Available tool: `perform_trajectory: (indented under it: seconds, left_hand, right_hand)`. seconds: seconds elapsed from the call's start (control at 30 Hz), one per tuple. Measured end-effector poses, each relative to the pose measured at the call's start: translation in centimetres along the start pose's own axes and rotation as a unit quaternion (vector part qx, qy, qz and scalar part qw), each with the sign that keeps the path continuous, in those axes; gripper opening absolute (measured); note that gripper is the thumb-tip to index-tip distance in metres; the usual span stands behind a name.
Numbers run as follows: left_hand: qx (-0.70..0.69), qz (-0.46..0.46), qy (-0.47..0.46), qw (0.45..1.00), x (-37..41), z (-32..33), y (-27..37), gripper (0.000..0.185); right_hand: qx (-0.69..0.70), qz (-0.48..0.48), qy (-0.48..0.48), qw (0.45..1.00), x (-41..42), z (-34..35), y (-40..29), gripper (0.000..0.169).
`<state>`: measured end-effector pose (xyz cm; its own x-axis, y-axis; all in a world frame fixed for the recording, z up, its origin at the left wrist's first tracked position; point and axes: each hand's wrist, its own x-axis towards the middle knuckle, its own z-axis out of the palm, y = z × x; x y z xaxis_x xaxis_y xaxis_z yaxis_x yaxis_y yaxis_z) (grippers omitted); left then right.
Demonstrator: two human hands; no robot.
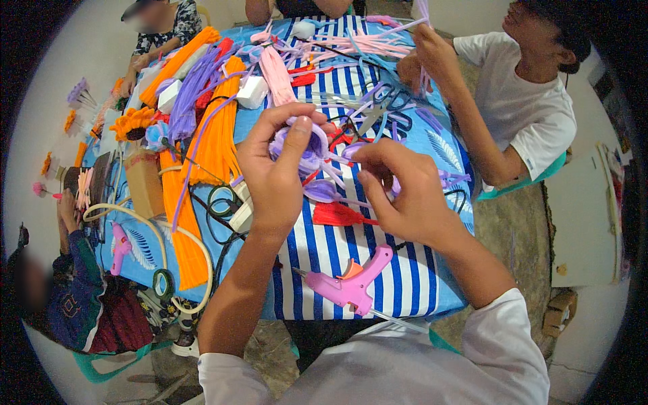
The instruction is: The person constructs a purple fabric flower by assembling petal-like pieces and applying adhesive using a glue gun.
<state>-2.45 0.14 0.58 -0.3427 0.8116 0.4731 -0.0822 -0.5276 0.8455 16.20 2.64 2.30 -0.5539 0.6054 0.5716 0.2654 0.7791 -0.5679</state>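
My left hand point(278, 167) holds a purple pipe-cleaner flower point(319, 144) of looped petals, with the thumb pressed on its near side. Pale purple stems stick out of it to the right. My right hand point(405, 187) is just right of the flower, its thumb and forefinger curled beside a purple looped petal point(354, 150). Whether those fingertips grip it cannot be made out. Below the flower lies another purple petal loop point(321, 191) with a stem. A red pipe-cleaner tassel point(334, 215) rests on the striped cloth under my hands.
A pink hot glue gun point(344, 288) lies near the front edge. Scissors point(379, 109) lie beyond my right hand. Orange pipe-cleaner bundles point(217, 136), green tape point(221, 200) and cables are at left. Another pink glue gun point(120, 248) lies farther left. Several people sit around the table.
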Motion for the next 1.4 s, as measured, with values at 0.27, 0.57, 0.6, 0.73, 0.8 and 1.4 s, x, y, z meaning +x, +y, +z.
perform_trajectory:
  seconds: [0.27,0.57,0.6,0.73,0.8,1.4]
  left_hand:
    - [-0.152,-0.097,0.042,0.983,0.8,-0.9,0.3,0.022]
    - [-0.140,-0.137,-0.035,0.980,-0.5,0.8,0.1,0.021]
    - [-0.128,-0.139,-0.038,0.981,-0.7,1.0,0.2,0.021]
    - [-0.069,-0.115,-0.047,0.990,-0.9,1.5,0.4,0.020]
    - [-0.056,-0.099,-0.054,0.992,-1.0,1.6,0.6,0.019]
    - [0.033,-0.030,-0.080,0.996,-1.9,1.8,0.0,0.023]
  right_hand:
    - [0.057,-0.103,-0.156,0.981,-1.6,-0.8,0.1,0.014]
    - [0.025,-0.010,0.064,0.998,-0.2,0.7,-0.1,0.020]
    - [0.036,0.009,0.069,0.997,-0.3,1.0,0.0,0.020]
    - [0.069,0.063,0.055,0.994,-0.6,1.6,0.5,0.017]
    - [0.079,0.081,0.046,0.992,-0.6,1.7,0.4,0.016]
    - [0.036,0.069,0.041,0.996,-1.1,2.6,0.0,0.010]
